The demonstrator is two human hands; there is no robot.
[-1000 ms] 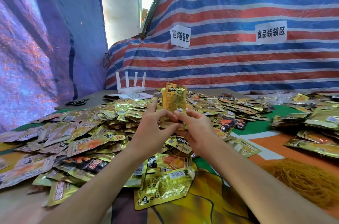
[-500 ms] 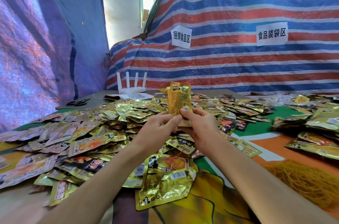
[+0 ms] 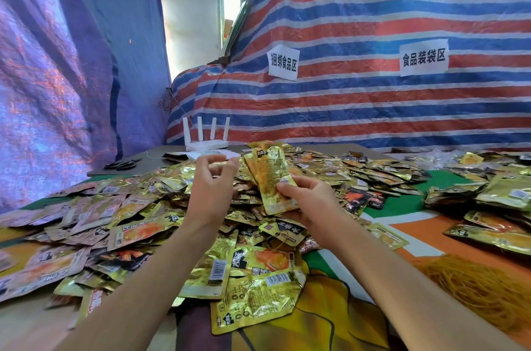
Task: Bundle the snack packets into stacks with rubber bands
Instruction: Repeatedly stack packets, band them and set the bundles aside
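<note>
The stack of gold snack packets stands upright at centre frame, its lower end pinched in my right hand; I cannot count its layers. My left hand hovers just beside it, fingers half-curled; whether they pinch a band I cannot tell. Loose packets, too many to count, cover the desk. One heap of rubber bands lies lower right.

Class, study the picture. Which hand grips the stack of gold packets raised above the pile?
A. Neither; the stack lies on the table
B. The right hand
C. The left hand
B: the right hand has its thumb and fingers curled round the lower end of the raised stack of gold packets, while the left hand hovers beside it without gripping it.
</note>
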